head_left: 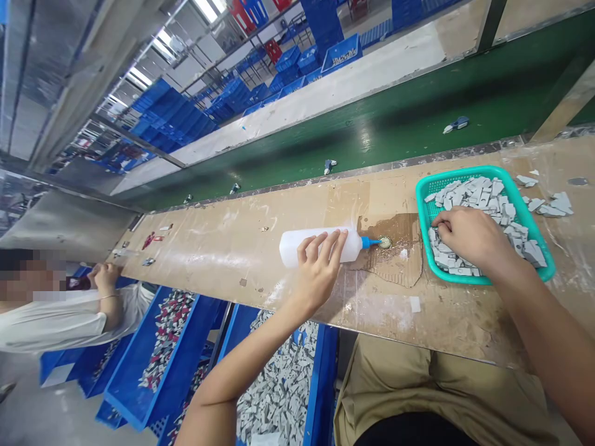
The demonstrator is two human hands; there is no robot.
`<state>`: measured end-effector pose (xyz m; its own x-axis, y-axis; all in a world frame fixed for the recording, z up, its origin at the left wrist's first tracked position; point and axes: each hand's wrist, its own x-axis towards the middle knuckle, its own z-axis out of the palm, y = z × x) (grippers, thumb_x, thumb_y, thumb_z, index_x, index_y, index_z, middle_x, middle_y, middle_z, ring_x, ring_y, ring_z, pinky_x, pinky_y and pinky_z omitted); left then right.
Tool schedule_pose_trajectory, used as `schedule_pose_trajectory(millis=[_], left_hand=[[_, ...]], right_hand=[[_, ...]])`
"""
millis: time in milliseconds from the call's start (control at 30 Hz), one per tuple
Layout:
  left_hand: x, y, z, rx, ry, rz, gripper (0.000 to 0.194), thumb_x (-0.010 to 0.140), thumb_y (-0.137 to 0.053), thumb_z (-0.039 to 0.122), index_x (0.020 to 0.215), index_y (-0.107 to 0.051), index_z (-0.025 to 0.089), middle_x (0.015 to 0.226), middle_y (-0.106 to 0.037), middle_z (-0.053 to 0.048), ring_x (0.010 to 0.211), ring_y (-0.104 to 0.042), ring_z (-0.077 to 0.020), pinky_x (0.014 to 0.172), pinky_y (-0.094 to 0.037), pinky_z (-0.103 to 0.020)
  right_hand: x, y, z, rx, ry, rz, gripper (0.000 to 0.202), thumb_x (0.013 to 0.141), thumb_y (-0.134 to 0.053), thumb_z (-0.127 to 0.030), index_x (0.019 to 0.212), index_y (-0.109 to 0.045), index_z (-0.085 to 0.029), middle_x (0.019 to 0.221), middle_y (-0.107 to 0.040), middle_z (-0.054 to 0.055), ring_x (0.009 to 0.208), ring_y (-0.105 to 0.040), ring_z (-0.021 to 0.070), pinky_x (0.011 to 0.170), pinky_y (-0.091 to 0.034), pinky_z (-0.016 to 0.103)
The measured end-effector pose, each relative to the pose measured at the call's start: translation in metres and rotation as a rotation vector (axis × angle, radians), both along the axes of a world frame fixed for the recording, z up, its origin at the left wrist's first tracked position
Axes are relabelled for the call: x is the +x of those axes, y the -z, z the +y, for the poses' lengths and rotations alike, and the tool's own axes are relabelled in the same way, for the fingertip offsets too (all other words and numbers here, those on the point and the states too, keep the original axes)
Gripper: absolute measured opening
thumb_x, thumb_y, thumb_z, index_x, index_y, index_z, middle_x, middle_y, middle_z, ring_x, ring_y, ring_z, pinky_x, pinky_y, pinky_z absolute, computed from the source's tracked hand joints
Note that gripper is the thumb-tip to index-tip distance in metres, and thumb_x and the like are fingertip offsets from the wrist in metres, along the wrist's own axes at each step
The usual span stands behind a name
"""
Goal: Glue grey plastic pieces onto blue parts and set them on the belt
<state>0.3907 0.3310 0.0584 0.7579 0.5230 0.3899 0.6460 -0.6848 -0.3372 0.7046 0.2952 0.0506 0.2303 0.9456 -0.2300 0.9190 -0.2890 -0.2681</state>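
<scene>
Over the surface [223, 254], your left hand [318, 271] holds the white bottle [292, 249] sideways, its blue nozzle [367, 242] at a round disc [385, 243], perhaps to catch drips; your right hand [470, 235], fingers bunched, whether gripping you cannot tell, is among gray pieces [474, 193] in the handily close teal basket [423, 229].

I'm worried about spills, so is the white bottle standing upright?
No, the white bottle is tipped sideways with the left hand on it, its blue nozzle pointing toward the green basket.

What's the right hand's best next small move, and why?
Perhaps pinch and lift one of the grey pieces: the right hand has its fingers over them in the teal basket, while the left hand holds the white squeeze bottle.
</scene>
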Motion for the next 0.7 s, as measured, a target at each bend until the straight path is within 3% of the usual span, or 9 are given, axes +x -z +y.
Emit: schedule_pose_trajectory(millis=[100,233,333,400,500,600,700], left_hand=[[0.002,-0.005,0.000,0.090,0.062,0.021,0.054,0.094,-0.062,0.010,0.147,-0.048,0.011,0.131,-0.068,-0.011,0.118,-0.056,-0.0290,0.107,-0.035,-0.044],[0.004,-0.013,-0.001,0.043,0.080,0.062,0.071,0.098,-0.056,0.011,0.162,-0.025,0.015,0.135,-0.066,-0.009,0.121,-0.058,-0.0288,0.108,-0.035,-0.043],[0.005,-0.016,-0.001,0.013,0.087,0.058,0.076,0.100,-0.053,0.013,0.165,-0.014,0.020,0.138,-0.065,-0.007,0.122,-0.059,-0.0285,0.109,-0.036,-0.044],[0.005,-0.017,-0.001,-0.007,0.081,0.037,0.075,0.099,-0.053,0.011,0.164,-0.019,0.023,0.138,-0.064,-0.007,0.124,-0.058,-0.0285,0.110,-0.036,-0.044],[0.006,-0.018,0.001,-0.100,0.013,-0.009,0.071,0.089,-0.060,0.005,0.155,-0.040,0.021,0.137,-0.064,-0.010,0.122,-0.057,-0.0316,0.108,-0.041,-0.048],[0.009,-0.022,0.004,-0.299,-0.092,-0.094,0.070,0.073,-0.070,0.003,0.140,-0.056,0.016,0.131,-0.066,-0.012,0.114,-0.057,-0.0342,0.097,-0.049,-0.050],[0.010,-0.027,0.009,-0.585,-0.205,-0.231,0.071,0.064,-0.078,0.006,0.132,-0.060,0.016,0.126,-0.066,-0.012,0.112,-0.058,-0.0327,0.093,-0.054,-0.047]], right_hand=[[-0.002,-0.003,-0.001,-0.016,0.017,0.018,0.032,0.097,-0.050,-0.012,0.114,-0.076,-0.019,0.118,-0.072,0.007,0.104,-0.067,0.0281,0.078,-0.048,0.033],[-0.002,-0.004,-0.003,0.041,0.013,-0.017,0.040,0.097,-0.053,-0.012,0.135,-0.064,-0.016,0.124,-0.063,0.014,0.102,-0.066,0.0290,0.074,-0.047,0.033],[-0.002,-0.003,-0.005,0.033,0.015,-0.044,0.045,0.096,-0.055,-0.014,0.140,-0.059,-0.017,0.124,-0.057,0.015,0.092,-0.066,0.0282,0.066,-0.044,0.033],[-0.002,-0.002,-0.005,0.030,0.015,-0.039,0.044,0.095,-0.053,-0.012,0.138,-0.061,-0.018,0.122,-0.054,0.015,0.085,-0.065,0.0255,0.063,-0.042,0.033],[-0.001,0.001,-0.006,0.075,0.033,0.003,0.041,0.095,-0.050,-0.011,0.134,-0.063,-0.019,0.121,-0.052,0.014,0.081,-0.063,0.0225,0.064,-0.043,0.032],[0.000,0.003,-0.007,0.115,0.032,0.025,0.037,0.097,-0.049,-0.013,0.130,-0.065,-0.018,0.126,-0.051,0.014,0.080,-0.062,0.0212,0.065,-0.043,0.033],[0.001,0.002,-0.007,0.106,0.013,0.043,0.037,0.097,-0.046,-0.008,0.127,-0.065,-0.018,0.130,-0.054,0.012,0.089,-0.063,0.0228,0.069,-0.043,0.032]])
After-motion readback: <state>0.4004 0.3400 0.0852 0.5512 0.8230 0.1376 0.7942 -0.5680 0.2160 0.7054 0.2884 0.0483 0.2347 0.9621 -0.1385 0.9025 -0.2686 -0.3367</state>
